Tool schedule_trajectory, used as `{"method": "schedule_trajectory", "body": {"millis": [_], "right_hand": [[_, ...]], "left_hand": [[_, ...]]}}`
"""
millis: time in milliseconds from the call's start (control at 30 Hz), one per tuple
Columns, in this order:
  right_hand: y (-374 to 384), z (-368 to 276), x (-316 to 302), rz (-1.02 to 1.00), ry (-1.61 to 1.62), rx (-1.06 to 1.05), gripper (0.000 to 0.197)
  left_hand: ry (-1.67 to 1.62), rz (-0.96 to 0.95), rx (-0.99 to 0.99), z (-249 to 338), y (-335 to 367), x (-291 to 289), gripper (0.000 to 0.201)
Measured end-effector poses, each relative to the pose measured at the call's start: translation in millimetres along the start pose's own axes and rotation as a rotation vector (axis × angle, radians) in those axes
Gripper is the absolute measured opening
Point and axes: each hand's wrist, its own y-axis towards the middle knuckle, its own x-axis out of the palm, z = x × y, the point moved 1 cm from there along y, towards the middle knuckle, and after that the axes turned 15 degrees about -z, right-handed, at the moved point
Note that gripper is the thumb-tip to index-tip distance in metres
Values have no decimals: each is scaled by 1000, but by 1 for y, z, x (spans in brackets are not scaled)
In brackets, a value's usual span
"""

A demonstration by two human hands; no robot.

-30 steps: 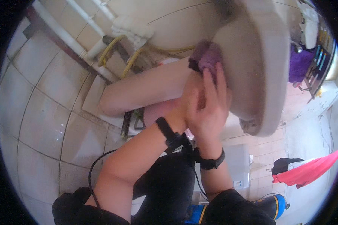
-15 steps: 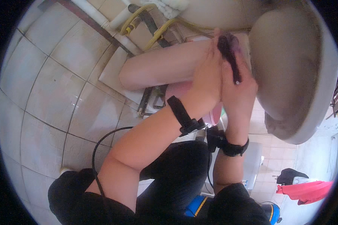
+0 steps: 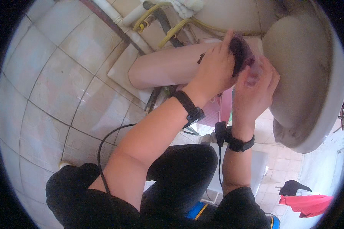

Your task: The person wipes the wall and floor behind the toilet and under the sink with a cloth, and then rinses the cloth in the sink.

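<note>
While left hand (image 3: 217, 68) and right hand (image 3: 254, 93) clamp it, purple cloth (image 3: 238, 53): bunched up.
Pedestal (image 3: 160, 65): cloth contact unclear.
Cloth progress: gathered; remaining work can't be judged.

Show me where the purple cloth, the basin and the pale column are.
Purple cloth (image 3: 240, 52): head view, on its dark, bunched part.
Basin (image 3: 298, 70): head view, on its rounded underside.
Pale column (image 3: 168, 65): head view, midway along its side.

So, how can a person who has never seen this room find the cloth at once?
Find the big sink at upper right. Just left of it, the left hand and right hand hold the cloth. It is crumpled and dark purple, unlike the pale column and yellow hose nearby.
</note>
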Motion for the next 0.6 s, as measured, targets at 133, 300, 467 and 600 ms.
{"method": "schedule_trajectory", "body": {"millis": [133,300,467,600], "right_hand": [[19,-20,8,-264,-62,-422,30],[35,1,37,-507,-273,-304,39],[37,6,65,-422,-369,-336,50],[39,12,79,-387,-452,-328,52]], "left_hand": [[-421,156,217,-7,-12,3,51],[-376,42,-186,7,-16,10,54],[-149,354,-89,-5,-12,33,60],[-194,257,-93,-4,-19,38,58]]}}
